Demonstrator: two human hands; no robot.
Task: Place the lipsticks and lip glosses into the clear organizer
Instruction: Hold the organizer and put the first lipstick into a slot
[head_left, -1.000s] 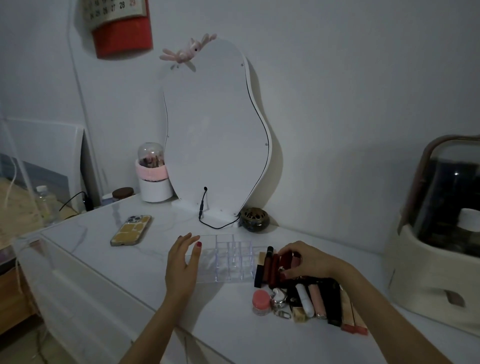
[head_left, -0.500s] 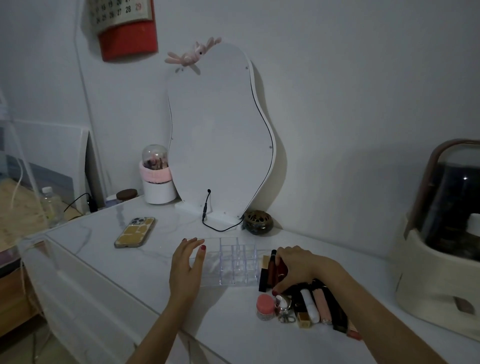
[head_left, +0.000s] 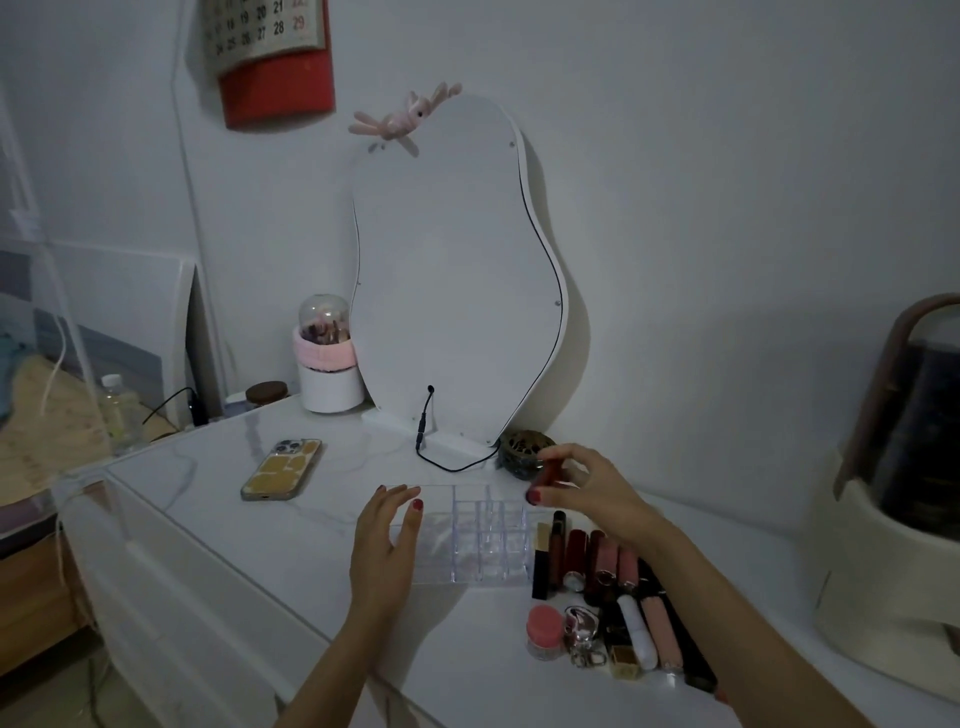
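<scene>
Head view: your right hand (head_left: 587, 491) pinches a red lipstick (head_left: 551, 472) above the far right corner of the clear organizer (head_left: 483, 535), while your left hand (head_left: 382, 545), fingers spread, steadies its left end. Next, lower it upright into a compartment. The remaining lipsticks and glosses (head_left: 597, 561) lie just right of it on the white marble worktop (head_left: 218, 467), with the phone (head_left: 280, 469) to the left and the mirror (head_left: 457, 270) against the far wall.

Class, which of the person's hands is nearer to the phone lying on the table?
Left. The left hand rests on the clear organizer's left end, just right of the phone. The right hand, pinching a red lipstick, is beyond the organizer's far side.
</scene>
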